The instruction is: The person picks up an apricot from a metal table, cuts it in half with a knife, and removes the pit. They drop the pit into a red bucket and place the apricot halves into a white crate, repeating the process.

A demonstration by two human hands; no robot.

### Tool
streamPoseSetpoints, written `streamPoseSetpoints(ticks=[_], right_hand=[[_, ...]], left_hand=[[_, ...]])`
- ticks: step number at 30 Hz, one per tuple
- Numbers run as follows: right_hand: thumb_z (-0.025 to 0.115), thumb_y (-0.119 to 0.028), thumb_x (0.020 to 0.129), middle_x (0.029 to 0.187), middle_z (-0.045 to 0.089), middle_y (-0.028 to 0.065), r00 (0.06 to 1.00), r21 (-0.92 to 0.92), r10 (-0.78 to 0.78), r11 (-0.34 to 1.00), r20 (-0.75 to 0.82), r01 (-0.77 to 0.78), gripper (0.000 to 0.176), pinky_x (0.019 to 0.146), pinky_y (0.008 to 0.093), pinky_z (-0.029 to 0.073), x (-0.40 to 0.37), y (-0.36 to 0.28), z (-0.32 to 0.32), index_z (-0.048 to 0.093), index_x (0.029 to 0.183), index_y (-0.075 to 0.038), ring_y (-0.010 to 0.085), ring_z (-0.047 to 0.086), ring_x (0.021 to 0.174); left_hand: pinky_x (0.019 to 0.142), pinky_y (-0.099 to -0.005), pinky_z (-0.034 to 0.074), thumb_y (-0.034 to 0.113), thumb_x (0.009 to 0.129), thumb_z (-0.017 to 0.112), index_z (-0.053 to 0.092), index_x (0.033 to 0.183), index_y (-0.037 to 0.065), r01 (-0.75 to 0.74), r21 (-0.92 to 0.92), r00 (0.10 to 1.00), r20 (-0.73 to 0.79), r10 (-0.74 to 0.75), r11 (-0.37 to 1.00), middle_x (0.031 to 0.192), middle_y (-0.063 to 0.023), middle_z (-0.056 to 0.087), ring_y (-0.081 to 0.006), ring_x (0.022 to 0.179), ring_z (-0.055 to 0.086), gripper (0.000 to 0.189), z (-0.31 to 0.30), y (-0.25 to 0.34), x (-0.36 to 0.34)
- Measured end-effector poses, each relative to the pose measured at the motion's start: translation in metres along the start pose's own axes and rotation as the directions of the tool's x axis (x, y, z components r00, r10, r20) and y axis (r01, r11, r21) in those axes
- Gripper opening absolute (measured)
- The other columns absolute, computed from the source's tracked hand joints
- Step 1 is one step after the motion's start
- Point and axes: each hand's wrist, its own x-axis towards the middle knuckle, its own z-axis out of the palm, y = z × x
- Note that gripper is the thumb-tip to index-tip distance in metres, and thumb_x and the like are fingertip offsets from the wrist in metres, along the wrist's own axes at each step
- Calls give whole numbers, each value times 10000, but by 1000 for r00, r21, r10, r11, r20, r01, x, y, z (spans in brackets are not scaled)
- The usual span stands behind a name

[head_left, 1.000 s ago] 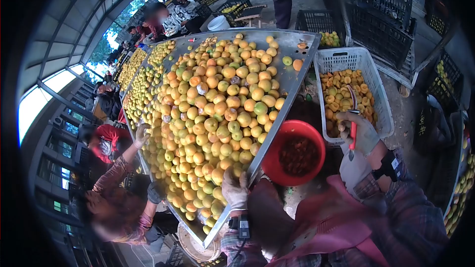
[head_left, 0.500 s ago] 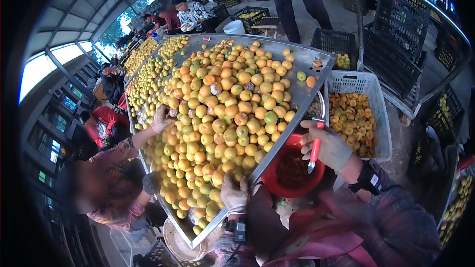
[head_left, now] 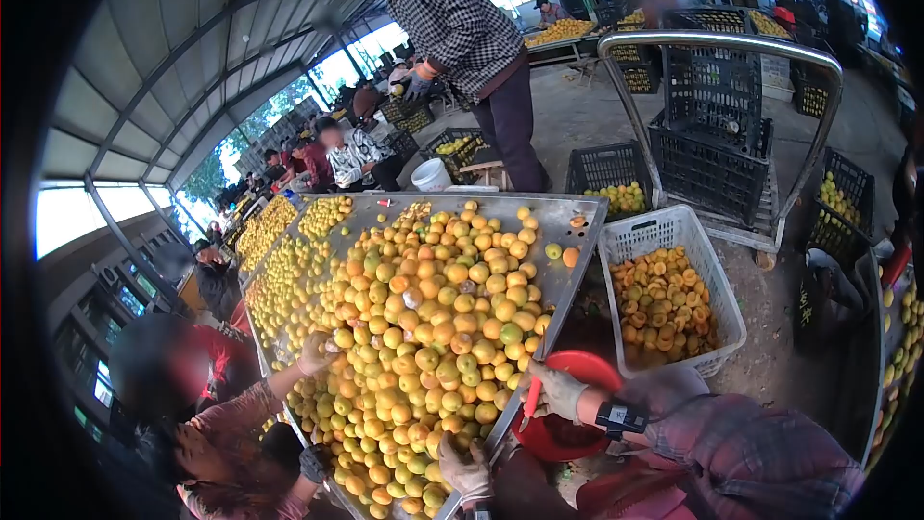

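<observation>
- Right hand (head_left: 556, 391) grips red-handled tool (head_left: 528, 403) over red basin (head_left: 589, 366), beside tray (head_left: 580, 234).
- Left hand (head_left: 465, 467) rests on apricots (head_left: 433, 327) at near tray edge; its grip cannot be told.
- Keep tool tip clear of left hand.

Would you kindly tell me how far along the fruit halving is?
Done: halved fruit lines the white crate. In hand: right hand holds a red-handled knife, left hand rests on whole fruit at the metal tray edge. Left: that tray is heaped full.
</observation>
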Motion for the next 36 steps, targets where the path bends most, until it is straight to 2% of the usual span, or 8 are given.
streamPoseSetpoints(ticks=[5,7,11,16,23,30,33,36], right_hand=[[457,-598,926,910,598,80,1000,59,-8,998,17,7,534,708,419,531,0,6,-8,564,1074,-96,234,608,820],[503,-570,920,918,619,116,993,84,-38,996,112,29,558,768,442,528,-3,9,-13,572,1070,-37,267,627,831],[511,-565,918,879,616,119,993,38,-22,999,118,18,568,762,442,531,-1,13,-6,565,1066,-19,264,625,806],[495,-540,938,871,596,89,991,-46,-25,998,128,31,514,719,421,537,5,2,3,552,1044,-40,234,608,731],[449,-601,927,813,609,109,979,-250,-179,956,-93,151,576,601,398,540,39,-45,5,549,1020,-41,231,618,680],[385,-583,945,604,568,23,909,-526,-218,850,-356,-2,514,394,309,438,82,-85,-17,549,843,-107,168,522,436],[402,-551,950,591,556,19,914,-530,-152,844,-376,-78,466,398,311,439,94,-88,-24,546,875,-114,168,525,440],[461,-484,949,670,577,25,908,-530,-197,847,-370,-32,384,401,308,439,90,-83,-25,558,993,-116,161,534,458]], left_hand=[[872,-462,472,212,780,714,513,1228,37,-5,36,1000,-12,5,999,1142,-225,566,-414,1035,558,521,-15,6,-4],[885,-456,474,171,735,749,537,1208,25,-9,70,1000,-18,10,998,1153,-220,571,-408,1034,564,538,-17,3,-5],[861,-451,477,169,719,742,570,1165,76,2,153,996,86,-15,988,1107,-188,600,-383,967,586,486,-25,9,3],[904,-483,447,258,716,725,559,1210,81,-25,160,990,141,3,987,1134,-188,585,-398,1045,539,550,-32,10,3],[992,-527,362,262,738,696,559,1192,45,6,174,984,-179,26,985,1205,-207,536,-418,1131,479,522,-34,2,-2],[1017,-534,308,267,820,626,555,1177,22,270,378,939,-308,-155,886,1234,-220,513,-425,1165,433,439,-100,-40,-21],[1028,-493,312,250,854,589,574,1161,9,419,390,875,-413,-251,820,1217,-215,530,-393,1158,457,391,-127,-73,-34],[1016,-461,329,211,862,571,585,1141,-6,572,313,810,-359,-464,758,1217,-186,549,-375,1137,483,353,-139,-105,-50]])
